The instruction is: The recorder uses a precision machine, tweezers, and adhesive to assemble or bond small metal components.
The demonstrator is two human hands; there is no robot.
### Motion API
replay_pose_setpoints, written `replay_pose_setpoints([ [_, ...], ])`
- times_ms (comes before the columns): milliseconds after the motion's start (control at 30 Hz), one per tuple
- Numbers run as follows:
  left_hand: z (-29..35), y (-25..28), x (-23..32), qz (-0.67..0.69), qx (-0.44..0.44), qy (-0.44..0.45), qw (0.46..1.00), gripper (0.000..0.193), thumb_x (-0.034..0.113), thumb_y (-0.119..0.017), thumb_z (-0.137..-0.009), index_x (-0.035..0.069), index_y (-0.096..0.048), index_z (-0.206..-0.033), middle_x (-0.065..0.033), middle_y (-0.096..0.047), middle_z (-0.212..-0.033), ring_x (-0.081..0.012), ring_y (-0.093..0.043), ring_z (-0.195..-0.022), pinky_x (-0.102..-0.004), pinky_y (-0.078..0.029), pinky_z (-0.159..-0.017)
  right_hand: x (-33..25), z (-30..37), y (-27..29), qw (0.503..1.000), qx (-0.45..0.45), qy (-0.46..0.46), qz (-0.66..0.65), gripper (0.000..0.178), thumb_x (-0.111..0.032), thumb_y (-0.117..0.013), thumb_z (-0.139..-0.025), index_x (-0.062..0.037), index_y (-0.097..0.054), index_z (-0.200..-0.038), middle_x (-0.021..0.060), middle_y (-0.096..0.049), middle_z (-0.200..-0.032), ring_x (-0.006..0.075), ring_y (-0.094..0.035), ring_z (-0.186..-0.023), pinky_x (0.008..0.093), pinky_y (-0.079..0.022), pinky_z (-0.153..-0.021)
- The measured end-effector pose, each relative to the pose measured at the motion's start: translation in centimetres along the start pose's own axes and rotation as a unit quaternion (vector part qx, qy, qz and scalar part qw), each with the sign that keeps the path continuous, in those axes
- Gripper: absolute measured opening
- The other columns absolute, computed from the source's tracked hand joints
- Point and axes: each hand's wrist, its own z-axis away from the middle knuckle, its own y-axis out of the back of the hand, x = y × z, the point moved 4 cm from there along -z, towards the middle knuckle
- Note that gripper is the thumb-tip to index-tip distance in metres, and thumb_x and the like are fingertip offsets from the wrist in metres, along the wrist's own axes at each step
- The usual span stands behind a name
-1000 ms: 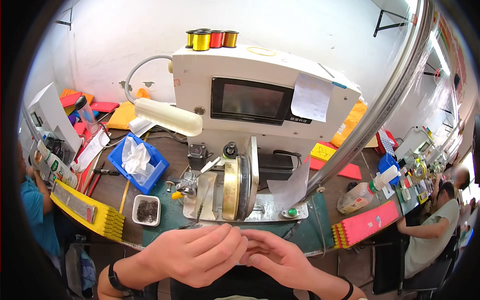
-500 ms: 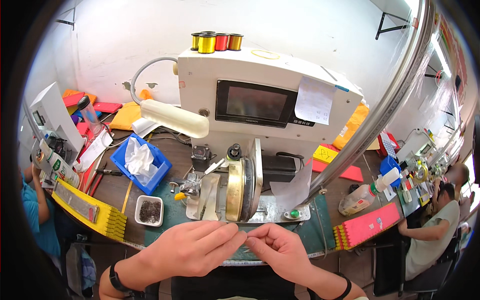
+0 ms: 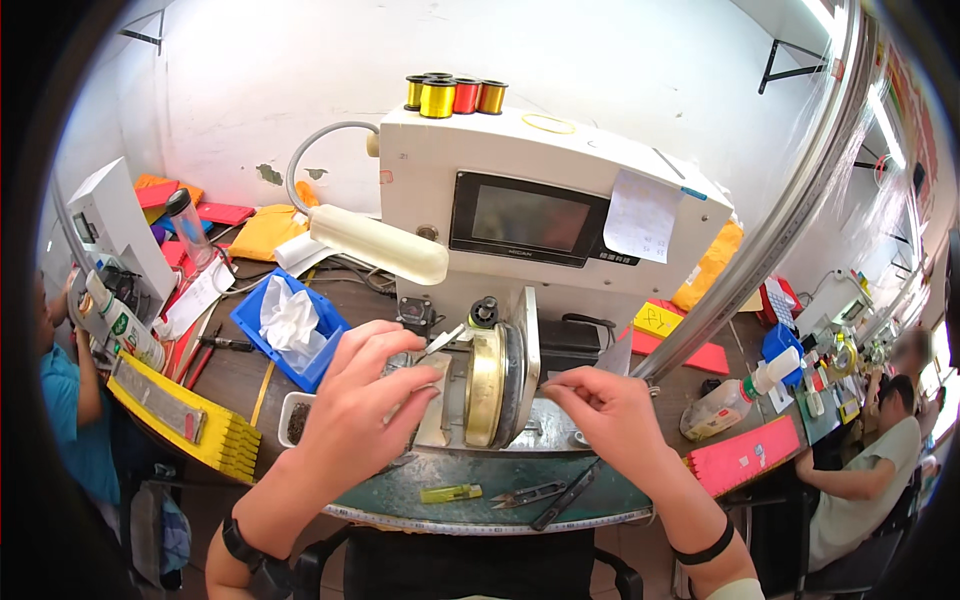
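Observation:
My left hand (image 3: 362,405) reaches over the left side of the winding machine, its fingers apart and curved near a small metal holder beside the brass wheel (image 3: 484,388). No object shows in it. My right hand (image 3: 607,415) is at the right of the wheel, past the upright metal plate (image 3: 531,365), with thumb and forefinger pinched together. Whatever may be between those fingertips is too small to make out. A black ring (image 3: 512,385) sits against the wheel. On the green mat below lie thread snips (image 3: 530,495), a black slim tool (image 3: 567,497) and a small yellow-green piece (image 3: 450,494).
The white machine housing (image 3: 415,190) carries a dark screen (image 3: 528,218) and several thread spools (image 3: 438,98). A lamp (image 3: 378,246) hangs at the left, above a blue bin (image 3: 250,310) with tissue. A slanting metal post (image 3: 740,265) stands right. Co-workers sit at both sides.
My hands were together in front of the machine. They have moved apart and forward, left hand to the wheel's left, right hand to its right. The tools on the mat now show.

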Motion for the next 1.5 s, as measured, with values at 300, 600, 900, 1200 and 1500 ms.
replay_pose_setpoints([
  [300,-0.3,-3.3,-0.8,0.047,-0.082,0.048,0.994,0.032,0.011,-0.085,-0.074,0.013,-0.078,-0.106,-0.0136,-0.054,-0.144,-0.0428,-0.038,-0.141,-0.0529,-0.036,-0.114,0.3,-2.7,-4.5,0.981,-0.181,-0.068,0.011,0.020,-0.009,-0.072,-0.088,0.0012,-0.075,-0.105,0.0133,-0.074,-0.080,0.0118,-0.063,-0.069,0.0329,-0.053,-0.068],
  [600,-0.7,-4.0,-0.9,0.054,-0.088,0.027,0.994,0.019,0.008,-0.082,-0.073,0.010,-0.080,-0.092,-0.0124,-0.055,-0.146,-0.0429,-0.037,-0.143,-0.0531,-0.035,-0.114,0.2,-3.4,-5.2,0.974,-0.196,-0.099,-0.063,0.019,-0.005,-0.073,-0.087,0.0035,-0.077,-0.104,0.0071,-0.077,-0.088,0.0079,-0.064,-0.081,0.0308,-0.054,-0.075],
  [900,-0.7,-4.0,-0.4,0.014,-0.064,-0.005,0.998,0.020,0.006,-0.081,-0.071,0.007,-0.079,-0.091,-0.0138,-0.058,-0.143,-0.0419,-0.041,-0.141,-0.0523,-0.036,-0.113,0.8,-3.0,-5.5,0.965,-0.201,-0.118,-0.124,0.019,-0.005,-0.072,-0.090,0.0035,-0.077,-0.106,0.0054,-0.077,-0.092,0.0069,-0.064,-0.083,0.0285,-0.054,-0.077],
  [1200,0.4,0.0,-0.6,-0.138,0.062,-0.027,0.988,0.010,0.008,-0.074,-0.074,0.010,-0.070,-0.082,-0.0104,-0.061,-0.137,-0.0367,-0.045,-0.132,-0.0521,-0.037,-0.111,2.0,-1.2,-4.6,0.981,-0.145,-0.099,-0.082,0.018,-0.008,-0.069,-0.094,-0.0020,-0.075,-0.110,0.0015,-0.073,-0.084,0.0049,-0.058,-0.075,0.0268,-0.049,-0.066],
  [1500,5.3,6.7,-4.8,-0.192,0.059,0.044,0.979,0.019,-0.007,-0.068,-0.077,0.001,-0.066,-0.094,-0.0136,-0.065,-0.089,-0.0350,-0.063,-0.084,-0.0449,-0.050,-0.076,-1.2,2.6,3.7,0.985,0.061,0.103,0.125,0.011,-0.007,-0.072,-0.094,-0.0045,-0.074,-0.105,0.0108,-0.074,-0.092,0.0208,-0.071,-0.075,0.0296,-0.055,-0.066],
])
